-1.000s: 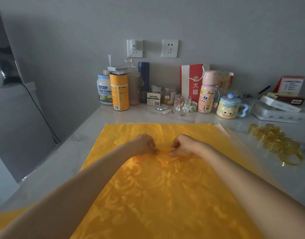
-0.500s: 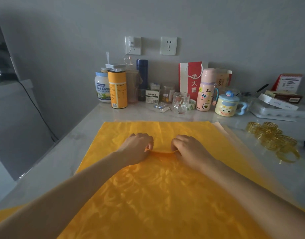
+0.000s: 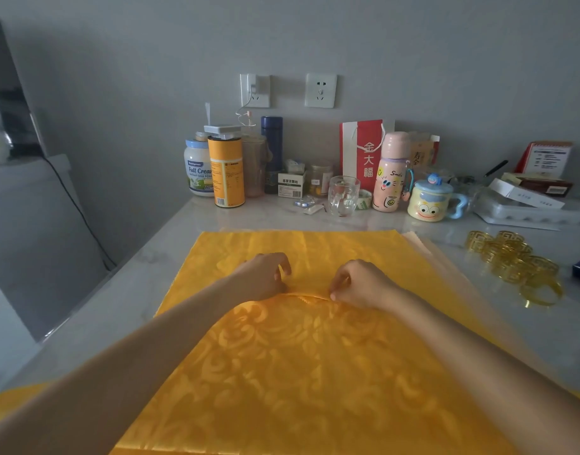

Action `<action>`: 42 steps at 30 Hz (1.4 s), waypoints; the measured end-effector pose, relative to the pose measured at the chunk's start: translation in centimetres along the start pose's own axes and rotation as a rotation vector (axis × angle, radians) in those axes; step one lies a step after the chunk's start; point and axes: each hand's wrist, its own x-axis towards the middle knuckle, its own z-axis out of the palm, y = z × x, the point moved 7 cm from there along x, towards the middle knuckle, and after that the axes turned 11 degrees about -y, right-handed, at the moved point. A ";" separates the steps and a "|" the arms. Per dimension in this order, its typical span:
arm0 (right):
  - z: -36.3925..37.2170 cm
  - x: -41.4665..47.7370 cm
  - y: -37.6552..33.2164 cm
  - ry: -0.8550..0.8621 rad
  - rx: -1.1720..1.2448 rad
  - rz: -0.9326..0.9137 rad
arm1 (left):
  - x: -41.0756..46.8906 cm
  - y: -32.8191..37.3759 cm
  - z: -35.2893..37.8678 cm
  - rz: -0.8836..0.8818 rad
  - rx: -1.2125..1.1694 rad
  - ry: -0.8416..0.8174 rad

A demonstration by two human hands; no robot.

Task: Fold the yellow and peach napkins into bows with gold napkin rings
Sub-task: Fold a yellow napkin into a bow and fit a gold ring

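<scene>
A yellow patterned napkin (image 3: 298, 366) lies spread over the white table, on top of a stack. Peach napkin edges (image 3: 423, 244) peek out along the stack's right side. My left hand (image 3: 265, 277) and my right hand (image 3: 361, 284) sit side by side near the napkin's middle. Each pinches the cloth, and a small raised fold with a zigzag edge runs between them. A pile of gold napkin rings (image 3: 515, 264) lies on the table to the right, apart from both hands.
Along the back wall stand a milk powder jar (image 3: 198, 169), an orange canister (image 3: 226, 169), a glass (image 3: 343, 195), a pink bottle (image 3: 390, 175), a cartoon mug (image 3: 429, 201), a red bag (image 3: 364, 152) and boxes (image 3: 528, 198). A grey chair (image 3: 26, 224) stands left of the table.
Both hands have slid toward me along the napkin, keeping their pinch on the fold. My left fingers have lifted and spread a little.
</scene>
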 end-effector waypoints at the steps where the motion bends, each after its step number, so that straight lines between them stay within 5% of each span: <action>1: 0.1 0.3 0.2 -0.036 0.022 0.021 | 0.2 -0.1 0.0 -0.018 -0.012 -0.023; 7: -0.1 0.7 0.2 -0.089 -0.083 0.021 | 0.0 0.4 -0.5 -0.047 0.073 -0.097; 12: -0.6 -1.1 -0.7 0.093 -0.103 -0.129 | -2.8 1.5 -0.8 0.167 0.280 0.122; 17: 0.6 -5.1 -3.0 0.294 -0.558 -0.411 | -5.8 2.4 1.3 0.406 0.461 0.230; 19: 1.5 -5.8 -2.9 0.237 -0.629 -0.434 | -6.1 2.6 1.9 0.407 0.444 0.165; 25: 0.8 -5.1 -0.7 0.093 -0.175 -0.202 | -4.9 1.1 1.1 0.116 0.220 0.034; 36: 0.1 -1.7 1.4 -0.128 0.032 0.125 | -2.6 -0.3 0.2 -0.053 -0.007 -0.082; 42: 0.0 -2.1 3.2 -0.072 0.085 0.089 | -2.7 -0.4 0.3 -0.028 -0.004 -0.045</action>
